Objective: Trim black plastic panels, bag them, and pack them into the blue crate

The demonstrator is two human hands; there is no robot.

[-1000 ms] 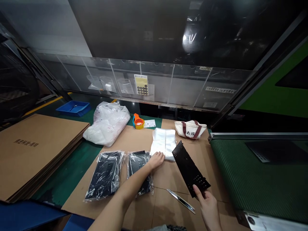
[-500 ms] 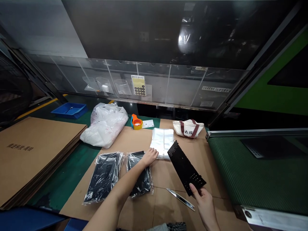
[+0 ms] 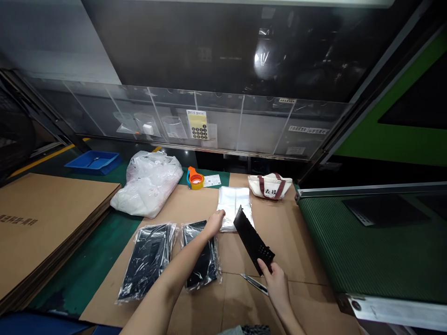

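My right hand (image 3: 277,284) grips a thin black perforated panel (image 3: 252,239) by its lower end, thumb on top. The panel is tilted, its upper end over the right side of a stack of clear plastic bags (image 3: 230,197). At the left edge of that stack, my left hand (image 3: 214,224) has its fingers closed in a pinch on a plastic bag. Beneath my left forearm lies a bagged black panel pile (image 3: 199,270), and a second bagged pile (image 3: 145,263) sits left of it. A utility knife (image 3: 254,284) rests below the held panel, partly hidden by my right hand.
Cardboard (image 3: 296,242) covers the worktop. Behind stand a white plastic sack (image 3: 148,184), an orange tape dispenser (image 3: 194,178) and a cloth bag (image 3: 270,186). Stacked cardboard (image 3: 52,204) is at left, near a blue tray (image 3: 92,163). A green conveyor belt (image 3: 370,251) runs along the right.
My right hand has moved left with the black panel, which now turns more edge-on and overlaps the bag stack. My left hand has shifted slightly, its fingers drawn together at the stack's edge.
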